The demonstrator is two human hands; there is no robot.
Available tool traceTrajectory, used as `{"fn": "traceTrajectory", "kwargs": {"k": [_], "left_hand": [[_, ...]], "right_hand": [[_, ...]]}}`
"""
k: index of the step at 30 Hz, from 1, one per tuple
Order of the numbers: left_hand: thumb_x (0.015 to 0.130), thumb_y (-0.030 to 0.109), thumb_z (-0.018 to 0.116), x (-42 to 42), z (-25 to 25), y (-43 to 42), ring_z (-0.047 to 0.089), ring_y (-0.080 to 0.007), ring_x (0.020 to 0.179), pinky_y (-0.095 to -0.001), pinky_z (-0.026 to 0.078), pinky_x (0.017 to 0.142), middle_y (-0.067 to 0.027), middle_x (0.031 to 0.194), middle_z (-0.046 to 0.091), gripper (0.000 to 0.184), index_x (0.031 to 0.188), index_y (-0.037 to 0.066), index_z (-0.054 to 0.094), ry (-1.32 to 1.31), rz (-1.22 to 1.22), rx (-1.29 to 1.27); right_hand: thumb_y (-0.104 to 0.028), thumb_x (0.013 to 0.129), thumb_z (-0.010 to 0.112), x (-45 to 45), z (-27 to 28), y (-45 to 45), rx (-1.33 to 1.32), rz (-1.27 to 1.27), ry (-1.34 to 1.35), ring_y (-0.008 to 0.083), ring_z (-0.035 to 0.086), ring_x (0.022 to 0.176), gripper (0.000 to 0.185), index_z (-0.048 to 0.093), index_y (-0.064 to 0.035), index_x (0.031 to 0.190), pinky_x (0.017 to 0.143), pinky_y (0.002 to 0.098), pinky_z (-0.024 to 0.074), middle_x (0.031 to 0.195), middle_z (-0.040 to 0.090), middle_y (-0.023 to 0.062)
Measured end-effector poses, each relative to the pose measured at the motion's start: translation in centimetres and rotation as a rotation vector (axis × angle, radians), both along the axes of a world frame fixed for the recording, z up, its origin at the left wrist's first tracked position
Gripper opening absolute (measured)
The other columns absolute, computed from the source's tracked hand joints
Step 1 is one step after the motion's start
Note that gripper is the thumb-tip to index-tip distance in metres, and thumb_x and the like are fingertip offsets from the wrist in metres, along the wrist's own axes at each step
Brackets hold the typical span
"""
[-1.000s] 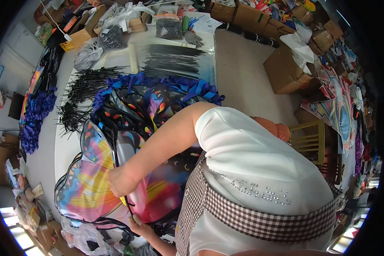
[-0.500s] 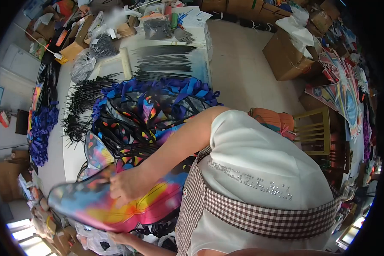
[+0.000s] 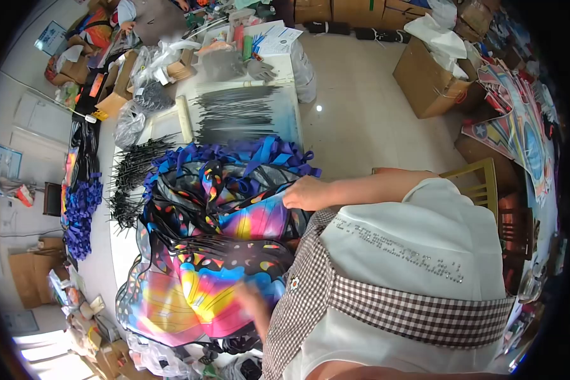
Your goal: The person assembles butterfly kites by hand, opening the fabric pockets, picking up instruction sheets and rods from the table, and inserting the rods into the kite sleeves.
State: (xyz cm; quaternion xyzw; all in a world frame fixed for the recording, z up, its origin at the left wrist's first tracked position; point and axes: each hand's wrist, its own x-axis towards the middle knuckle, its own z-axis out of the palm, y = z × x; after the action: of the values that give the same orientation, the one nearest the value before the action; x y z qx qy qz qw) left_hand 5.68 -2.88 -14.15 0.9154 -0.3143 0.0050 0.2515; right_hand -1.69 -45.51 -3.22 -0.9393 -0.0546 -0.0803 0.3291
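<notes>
A heap of butterfly-wing printed cloth [image 3: 196, 291], bright pink, yellow and blue with black edges, spreads over the white table. My right hand [image 3: 305, 193] is at the heap's right side, fingers closed at the edge of a blue-and-pink printed cloth piece [image 3: 253, 218]. Lower down, my left hand [image 3: 253, 304] is smeared by motion over the spread cloth; its fingers cannot be made out. Blue and purple ribbon strips [image 3: 259, 152] lie along the heap's far edge.
Thin black rods [image 3: 234, 114] lie in a row on the table [image 3: 288, 126], with more black rods [image 3: 133, 171] at its left. A grey glove [image 3: 259, 69] and plastic bags lie farther back. A cardboard box [image 3: 430, 82] and yellow chair [image 3: 484, 183] stand at right.
The printed cloth piece at the near left now lies flatter on the heap. My right hand has left it and moved up and right; my left hand has come from under its edge to above it.
</notes>
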Motion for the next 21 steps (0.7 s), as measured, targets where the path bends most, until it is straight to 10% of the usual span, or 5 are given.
{"fn": "traceTrajectory", "kwargs": {"k": [3,16,21], "left_hand": [[0.085,0.023,0.062,-6.4,-1.6,-5.7,0.049,-0.0390,0.108,-0.0468,0.039,0.095,-0.0242,0.121,0.052,0.050,0.126,-0.002,0.050,-0.021,0.070,0.309],[0.083,0.010,0.066,-4.4,2.8,-7.8,0.054,-0.0348,0.094,-0.0413,0.047,0.081,-0.0208,0.106,0.055,0.034,0.114,-0.002,0.058,0.139,0.601,-0.222],[0.087,-0.002,0.060,2.3,8.4,-26.4,0.055,-0.0253,0.089,-0.0346,0.046,0.073,-0.0142,0.097,0.056,0.020,0.106,0.000,0.061,-0.130,0.406,-0.365]], "right_hand": [[-0.026,0.086,0.059,-1.3,-0.7,-1.4,0.049,-0.067,0.014,0.0313,0.064,0.072,0.020,0.063,-0.0076,0.077,0.061,0.0444,0.0486,0.074,0.065,0.0101],[-0.035,0.081,0.061,3.8,-6.4,-31.0,0.898,-0.988,0.206,0.0148,0.058,0.053,0.032,0.064,-0.0071,0.066,0.048,0.0295,0.0441,0.063,0.064,0.0066],[-0.040,0.085,0.068,11.2,-13.3,-46.7,1.144,-1.094,0.120,0.0152,0.056,0.052,0.036,0.062,-0.0059,0.075,0.041,0.0298,0.0397,0.064,0.060,0.0076]]}}
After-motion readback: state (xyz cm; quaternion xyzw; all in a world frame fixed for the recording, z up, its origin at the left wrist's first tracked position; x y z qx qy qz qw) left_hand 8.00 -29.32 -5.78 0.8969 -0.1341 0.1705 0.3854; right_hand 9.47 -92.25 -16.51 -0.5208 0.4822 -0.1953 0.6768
